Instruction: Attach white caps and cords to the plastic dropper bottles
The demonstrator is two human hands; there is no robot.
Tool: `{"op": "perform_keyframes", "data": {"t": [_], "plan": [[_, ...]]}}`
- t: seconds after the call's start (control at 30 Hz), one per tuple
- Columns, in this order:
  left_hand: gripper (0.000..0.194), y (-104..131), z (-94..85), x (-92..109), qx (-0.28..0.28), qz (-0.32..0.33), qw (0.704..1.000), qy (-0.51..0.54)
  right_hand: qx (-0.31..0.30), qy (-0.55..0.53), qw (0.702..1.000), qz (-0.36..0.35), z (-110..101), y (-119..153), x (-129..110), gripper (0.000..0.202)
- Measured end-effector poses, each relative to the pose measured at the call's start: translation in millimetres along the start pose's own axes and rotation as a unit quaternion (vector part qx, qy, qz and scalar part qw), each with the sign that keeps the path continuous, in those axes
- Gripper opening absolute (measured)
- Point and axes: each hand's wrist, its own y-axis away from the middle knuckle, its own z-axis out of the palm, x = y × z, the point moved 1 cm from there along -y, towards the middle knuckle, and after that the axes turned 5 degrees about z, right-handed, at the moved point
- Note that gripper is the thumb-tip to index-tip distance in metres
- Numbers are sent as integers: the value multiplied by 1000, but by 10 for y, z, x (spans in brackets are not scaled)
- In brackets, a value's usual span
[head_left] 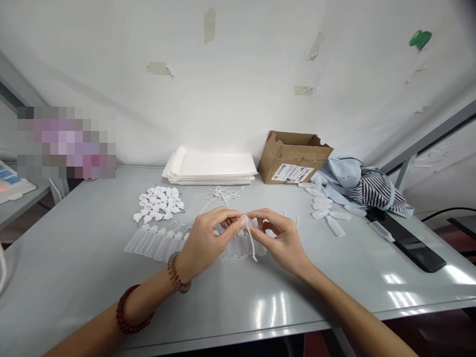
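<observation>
Over the middle of the grey table, my left hand (210, 240) and my right hand (280, 238) meet, fingertips pinched round a small translucent white piece (244, 221). A thin white strip (252, 243) hangs down from it between the hands. Beneath and behind my hands lies a row of translucent bottles (159, 244) with white tops and thin bent tubes. To their upper left is a pile of small white caps (158, 202). Loose white thin tubes (223, 194) lie tangled beyond my hands. Part of the held piece is hidden by the fingers.
A stack of white envelopes (211, 166) and an open cardboard box (293, 157) stand by the wall. Several loose translucent bottles (335, 226) lie at right, near a blue and striped cloth (372, 186) and a long black object (409, 243). The table's front edge (223, 341) is near my forearms.
</observation>
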Motion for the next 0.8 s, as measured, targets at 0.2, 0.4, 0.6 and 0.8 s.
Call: {"op": "perform_keyframes", "data": {"t": [0.2,0.4,0.6,0.8], "plan": [[19,39,34,14,16,69,997,-31,-78,-188,968,146,-38,-58,20,19],[17,42,38,36,30,96,994,-39,-109,-274,933,205,-21,-58,63,18],[19,41,38,66,26,123,990,-69,-139,-337,902,233,12,-20,57,19],[57,83,67,52,-28,164,975,-144,-140,-368,894,213,24,-35,37,17]]}}
